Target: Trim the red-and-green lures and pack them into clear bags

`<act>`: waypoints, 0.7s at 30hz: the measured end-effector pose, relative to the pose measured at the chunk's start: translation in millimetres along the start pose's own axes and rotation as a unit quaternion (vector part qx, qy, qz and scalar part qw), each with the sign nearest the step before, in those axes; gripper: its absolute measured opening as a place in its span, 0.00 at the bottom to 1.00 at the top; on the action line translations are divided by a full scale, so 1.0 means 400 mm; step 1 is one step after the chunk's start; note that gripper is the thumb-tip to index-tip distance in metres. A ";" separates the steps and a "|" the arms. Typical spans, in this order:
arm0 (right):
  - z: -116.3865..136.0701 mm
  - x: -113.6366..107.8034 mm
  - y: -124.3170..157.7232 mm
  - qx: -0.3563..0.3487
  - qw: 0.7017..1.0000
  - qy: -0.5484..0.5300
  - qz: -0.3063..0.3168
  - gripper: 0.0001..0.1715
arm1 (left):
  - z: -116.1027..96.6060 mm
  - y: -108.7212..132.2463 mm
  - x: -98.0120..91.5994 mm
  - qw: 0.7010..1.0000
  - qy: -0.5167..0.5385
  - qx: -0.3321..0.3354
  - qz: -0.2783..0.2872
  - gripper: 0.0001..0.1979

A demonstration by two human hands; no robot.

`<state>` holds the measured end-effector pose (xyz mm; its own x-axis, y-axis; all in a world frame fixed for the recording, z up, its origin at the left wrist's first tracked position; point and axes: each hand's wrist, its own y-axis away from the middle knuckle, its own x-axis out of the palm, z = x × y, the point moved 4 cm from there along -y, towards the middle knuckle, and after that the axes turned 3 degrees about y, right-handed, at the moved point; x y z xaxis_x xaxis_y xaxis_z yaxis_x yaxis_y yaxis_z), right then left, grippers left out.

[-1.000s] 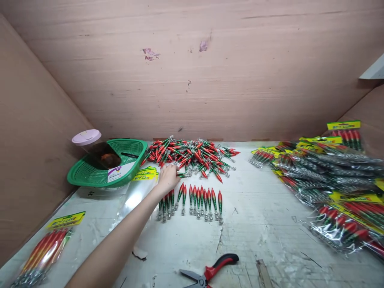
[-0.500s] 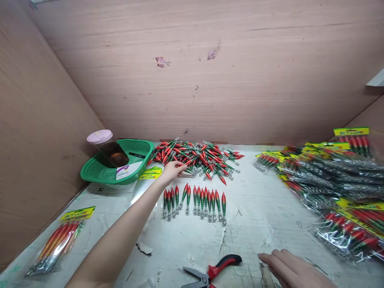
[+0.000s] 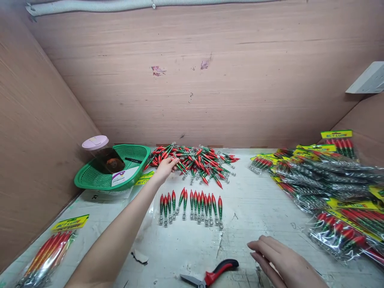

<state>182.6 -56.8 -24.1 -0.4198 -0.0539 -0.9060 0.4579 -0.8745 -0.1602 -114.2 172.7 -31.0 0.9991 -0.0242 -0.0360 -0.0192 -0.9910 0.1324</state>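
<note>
My left hand (image 3: pixel 165 170) reaches to the front left of a heap of red-and-green squid jigs (image 3: pixel 207 166). Its thumb and fingertips are pinched together on a squid jig, though its neighbours make the exact hold hard to see. Nearer to me, a row of squid jigs (image 3: pixel 199 206) lies side by side, red tips away and hooks toward me. My right hand (image 3: pixel 283 258) hovers low over the right side of the table, fingers loosely stretched and holding nothing. Left of it are red-and-black pliers (image 3: pixel 214 275), their jaws partly cut off by the frame.
Many packed lure bags (image 3: pixel 324 176) with yellow header cards pile up at right. At left lies another lure bag (image 3: pixel 49 254). A green basket (image 3: pixel 79 182) holds a lidded cup (image 3: pixel 109 158). Yellow cards (image 3: pixel 145 178) lie beside it. A wooden wall (image 3: pixel 240 80) closes the back.
The view has tilted up slightly, showing a pipe on the wall. My left hand has shifted a little left along the heap, and my right hand's fingers have parted more from the thumb.
</note>
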 end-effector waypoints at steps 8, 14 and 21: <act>-0.005 -0.061 -0.218 0.163 0.906 -0.385 -0.072 0.14 | -0.068 0.201 0.226 0.965 0.003 -0.014 0.263 0.16; 0.000 -0.042 -0.266 0.183 0.845 -0.501 -0.032 0.22 | -0.077 0.273 0.299 0.941 0.008 -0.023 0.336 0.16; 0.002 -0.035 -0.221 0.174 0.791 -0.586 0.005 0.21 | -0.066 0.301 0.295 0.945 0.098 -0.039 0.309 0.19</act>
<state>147.5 20.9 3.0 -0.9494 -0.2936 0.1116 0.3080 -0.9399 0.1471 2.3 54.1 6.7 0.7858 -0.5629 0.2563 -0.6065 -0.7824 0.1414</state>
